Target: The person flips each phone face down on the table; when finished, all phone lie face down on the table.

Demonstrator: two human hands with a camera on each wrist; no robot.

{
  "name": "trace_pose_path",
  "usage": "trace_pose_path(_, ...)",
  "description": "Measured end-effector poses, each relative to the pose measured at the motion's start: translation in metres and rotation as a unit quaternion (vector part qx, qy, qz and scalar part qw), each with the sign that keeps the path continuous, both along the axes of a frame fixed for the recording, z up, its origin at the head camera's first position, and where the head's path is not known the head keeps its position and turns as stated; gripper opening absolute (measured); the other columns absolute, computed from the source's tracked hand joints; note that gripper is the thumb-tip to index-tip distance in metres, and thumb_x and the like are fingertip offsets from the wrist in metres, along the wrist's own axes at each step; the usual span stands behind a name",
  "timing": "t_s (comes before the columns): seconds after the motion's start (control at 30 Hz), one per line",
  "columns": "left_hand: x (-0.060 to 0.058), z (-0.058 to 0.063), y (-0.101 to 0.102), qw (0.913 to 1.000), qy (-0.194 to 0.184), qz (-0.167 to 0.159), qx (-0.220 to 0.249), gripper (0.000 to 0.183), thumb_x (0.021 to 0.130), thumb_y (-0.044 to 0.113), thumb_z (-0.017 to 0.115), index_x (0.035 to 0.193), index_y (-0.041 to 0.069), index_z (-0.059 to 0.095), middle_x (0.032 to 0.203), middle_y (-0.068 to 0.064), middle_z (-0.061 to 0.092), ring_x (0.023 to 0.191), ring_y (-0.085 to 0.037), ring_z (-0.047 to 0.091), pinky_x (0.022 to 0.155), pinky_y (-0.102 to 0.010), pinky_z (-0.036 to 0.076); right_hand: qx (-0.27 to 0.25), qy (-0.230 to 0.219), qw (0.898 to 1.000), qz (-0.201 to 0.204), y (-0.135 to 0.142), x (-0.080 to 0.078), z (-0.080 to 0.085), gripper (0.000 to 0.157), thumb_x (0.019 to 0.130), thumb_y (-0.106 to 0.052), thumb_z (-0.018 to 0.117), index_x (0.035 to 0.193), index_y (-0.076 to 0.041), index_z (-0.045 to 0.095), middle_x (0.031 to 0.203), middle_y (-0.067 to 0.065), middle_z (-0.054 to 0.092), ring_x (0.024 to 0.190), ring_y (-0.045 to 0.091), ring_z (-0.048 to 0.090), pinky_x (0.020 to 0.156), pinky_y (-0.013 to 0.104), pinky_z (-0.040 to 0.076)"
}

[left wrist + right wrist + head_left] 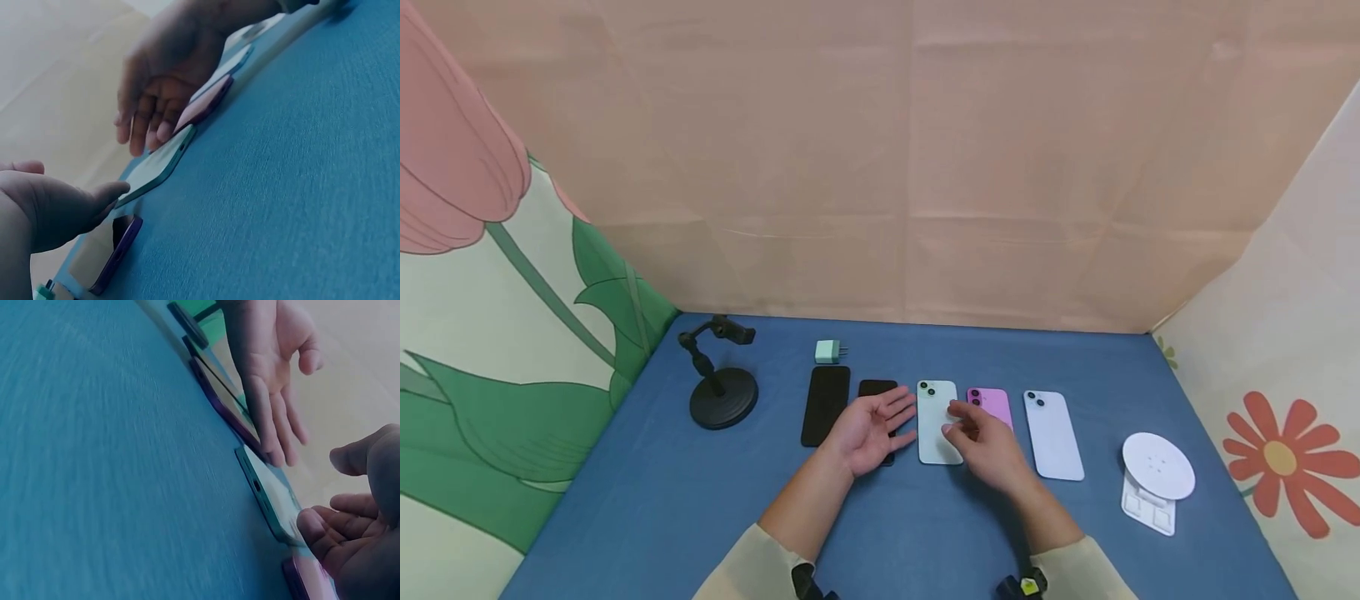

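Observation:
My left hand [872, 429] hovers palm up with its fingers extended, over a dark phone [877, 387] that it partly covers. Nothing lies in its palm. Beside it, a mint green phone [934, 437] rests back up, with its camera lenses at the far end. My right hand [988, 446] is held above that phone's right edge, fingers loosely bent and empty. In the right wrist view a gap separates the right thumb [312, 528] from its fingers. Partly behind the right hand lies a pink-purple phone [997, 403]. The left wrist view shows both hands above the row of phones.
A black phone [826, 406] lies screen up at the row's left, below a mint charger plug [828, 352]. A whitish phone [1055, 437] ends the row at right. A black stand [724, 400] and a white round-topped stand [1157, 467] flank the row on the blue tabletop [655, 500].

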State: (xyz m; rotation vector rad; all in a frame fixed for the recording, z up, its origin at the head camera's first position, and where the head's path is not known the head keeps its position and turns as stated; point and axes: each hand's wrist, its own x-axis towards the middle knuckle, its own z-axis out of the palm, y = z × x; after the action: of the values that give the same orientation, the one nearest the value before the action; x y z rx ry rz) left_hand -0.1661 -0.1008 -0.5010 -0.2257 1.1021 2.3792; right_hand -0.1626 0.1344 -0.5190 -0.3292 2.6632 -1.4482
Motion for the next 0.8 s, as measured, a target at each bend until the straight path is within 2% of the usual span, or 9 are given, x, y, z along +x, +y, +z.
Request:
trace_pose_path(0.23, 0.003, -0.002, -0.01, 0.9998, 0.003, 0.021, 0.001, 0.064, 0.1, 0.006, 0.032, 0.163, 0.004, 0.026, 0.17, -0.016, 0.024, 0.157, -0.034, 0.021, 0.125, -0.055, 0.017, -0.043, -0.013, 0.998, 0.033, -0.016, -0.001, 0.002, 0.051, 0.094, -0.019, 0.075, 0.141, -0.005, 0.062, 0.129, 0.009, 0.071, 0.107, 0.021, 0.07, 0.095, 0.044, 0.058)
trace_pose_path(0.47, 0.005, -0.002, -0.022, 0.9989, 0.01, 0.046, -0.005, 0.067, 0.097, 0.003, 0.031, 0.164, 0.002, 0.023, 0.17, -0.017, 0.023, 0.157, -0.033, 0.019, 0.126, -0.053, 0.016, -0.064, -0.019, 0.997, 0.045, -0.031, -0.002, 0.004, 0.057, 0.092, -0.02, 0.078, 0.144, -0.008, 0.06, 0.132, 0.009, 0.069, 0.108, 0.023, 0.07, 0.093, 0.045, 0.059)
trace_pose_path(0.67, 0.008, -0.002, -0.033, 0.9977, 0.009, 0.067, -0.008, 0.067, 0.097, 0.001, 0.032, 0.164, 0.002, 0.022, 0.17, -0.017, 0.021, 0.157, -0.033, 0.018, 0.126, -0.052, 0.017, -0.077, -0.017, 0.995, 0.054, -0.044, -0.004, 0.004, 0.059, 0.089, -0.016, 0.081, 0.144, -0.006, 0.06, 0.134, 0.012, 0.067, 0.113, 0.028, 0.069, 0.097, 0.046, 0.057)
trace_pose_path(0.8, 0.009, -0.002, -0.041, 0.9962, 0.011, 0.086, -0.015, 0.067, 0.097, 0.001, 0.032, 0.163, 0.002, 0.023, 0.17, -0.017, 0.022, 0.157, -0.033, 0.019, 0.126, -0.052, 0.017, -0.078, -0.022, 0.995, 0.061, -0.051, -0.004, 0.005, 0.061, 0.09, -0.021, 0.08, 0.146, -0.007, 0.058, 0.138, 0.014, 0.065, 0.116, 0.032, 0.068, 0.098, 0.048, 0.056)
